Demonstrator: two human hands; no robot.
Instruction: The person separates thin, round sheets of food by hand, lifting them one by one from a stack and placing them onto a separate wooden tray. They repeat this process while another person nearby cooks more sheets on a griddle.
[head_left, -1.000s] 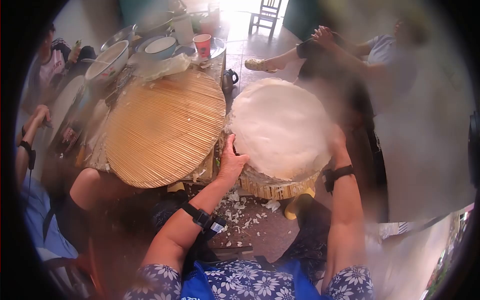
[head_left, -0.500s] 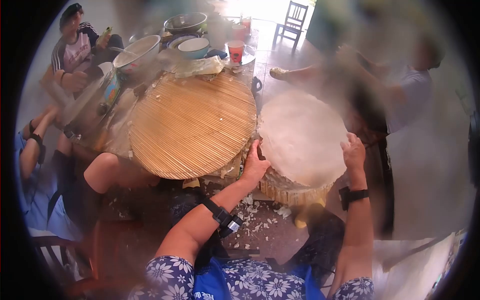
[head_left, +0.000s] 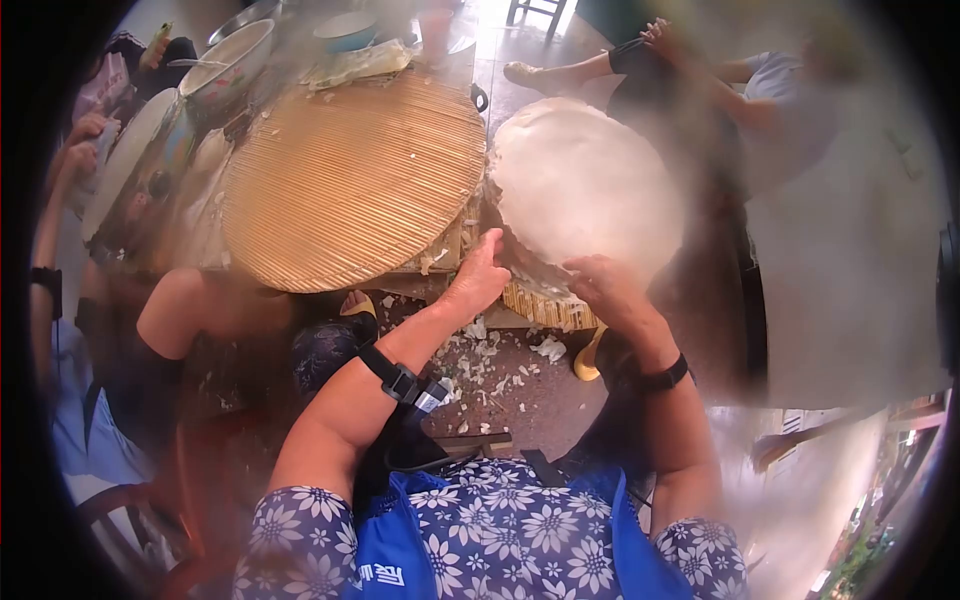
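A large round white sheet, seemingly dough (head_left: 585,190), covers a round straw mat (head_left: 545,308) whose front edge shows beneath it. My left hand (head_left: 480,275) is at the near left edge of this mat, with its thumb and fingers closed on the rim; some fingertips are hidden. My right hand (head_left: 612,290) lies over the near edge of the white sheet, fingers bent down and pinching that edge. Left of it, a second round straw mat (head_left: 350,185) lies on the table with its reed surface bare.
Bowls, including a large white one (head_left: 230,68), and a plastic bag (head_left: 360,65) stand behind the bare mat. White scraps (head_left: 490,375) litter the floor. A person (head_left: 75,330) sits at left, another (head_left: 780,110) at right. A yellow shoe (head_left: 590,355) shows below.
My right hand has moved from the right rim to the near edge of the white sheet, its fingers now bent. My left hand stays at the left edge. The view has tilted down.
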